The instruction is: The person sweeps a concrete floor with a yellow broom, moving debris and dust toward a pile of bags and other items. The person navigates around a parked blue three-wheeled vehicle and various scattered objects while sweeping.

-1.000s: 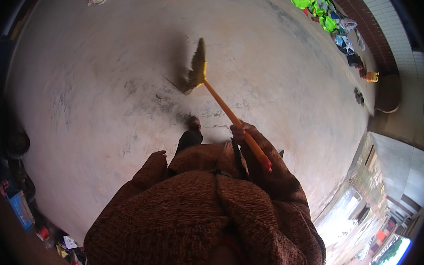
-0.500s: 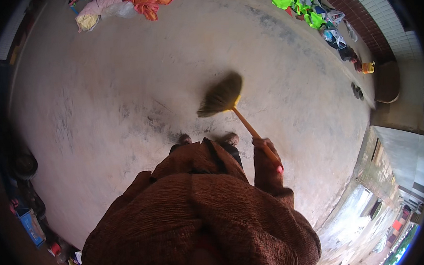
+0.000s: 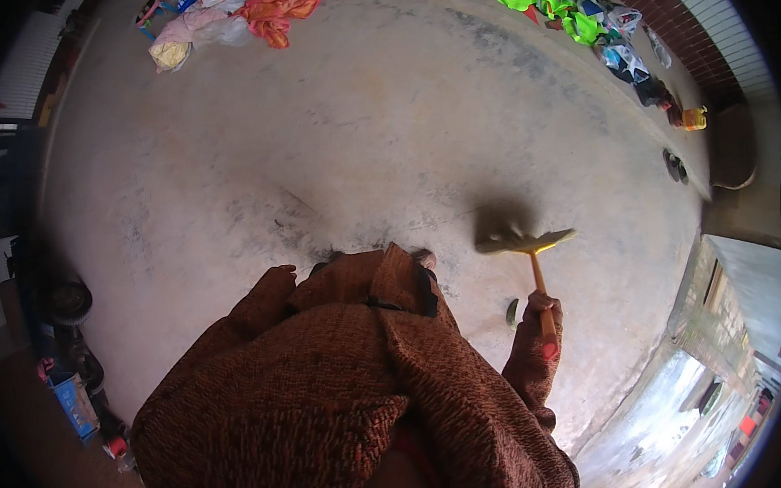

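My right hand (image 3: 541, 303) is wrapped round the wooden handle of a broom (image 3: 540, 275), near its red-tipped end. The broom's wide, flat bristle head points away from me at the right, over the concrete floor (image 3: 330, 131); a dark blurred shadow lies beside it. Whether the bristles touch the floor I cannot tell. At my left, the brown knitted sleeve (image 3: 234, 316) reaches forward beside my coat front; what shows of the hand at its end is too small to make out. Part of my foot (image 3: 424, 258) shows past the coat hem.
Cloths and bags (image 3: 282, 9) lie at the far left, with bright green and dark cloth scraps (image 3: 554, 1) at the far right. A yellow container (image 3: 694, 118) and dark shoes (image 3: 675, 166) stand along the right. A wheel (image 3: 70, 302) and blue box (image 3: 75, 406) are at the left.
The broom has swung right and nearer to me, and its head has turned. My right hand has moved right and back with it. My left sleeve has come further forward.
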Motion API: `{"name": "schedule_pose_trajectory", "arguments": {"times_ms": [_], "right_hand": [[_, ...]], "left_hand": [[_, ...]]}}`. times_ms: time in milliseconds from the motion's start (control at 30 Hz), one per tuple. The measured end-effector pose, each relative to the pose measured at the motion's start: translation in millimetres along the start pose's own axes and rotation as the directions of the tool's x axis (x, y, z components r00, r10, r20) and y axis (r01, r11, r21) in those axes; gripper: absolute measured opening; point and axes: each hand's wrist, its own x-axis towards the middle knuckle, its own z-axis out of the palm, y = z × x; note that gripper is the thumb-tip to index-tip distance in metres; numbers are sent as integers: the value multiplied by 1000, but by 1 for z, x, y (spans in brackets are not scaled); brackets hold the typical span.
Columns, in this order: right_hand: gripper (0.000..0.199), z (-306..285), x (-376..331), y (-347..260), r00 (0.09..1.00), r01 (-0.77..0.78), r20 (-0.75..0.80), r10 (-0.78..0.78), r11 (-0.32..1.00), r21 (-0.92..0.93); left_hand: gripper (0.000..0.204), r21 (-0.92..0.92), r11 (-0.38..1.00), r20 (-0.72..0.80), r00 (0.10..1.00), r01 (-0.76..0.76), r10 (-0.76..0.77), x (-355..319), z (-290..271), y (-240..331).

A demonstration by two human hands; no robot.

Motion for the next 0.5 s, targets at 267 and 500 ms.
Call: {"name": "schedule_pose_trajectory", "arguments": {"times_ms": [267,500], "right_hand": [[15,44,48,51,992,-70,84,91,971,-228],[11,90,144,88,940,-250,146,308,914,-318]], "left_hand": [[23,-276,959,-102,990,66,-98,6,47,0],[26,-347,937,-86,993,46,-81,40,50,-19]]}}
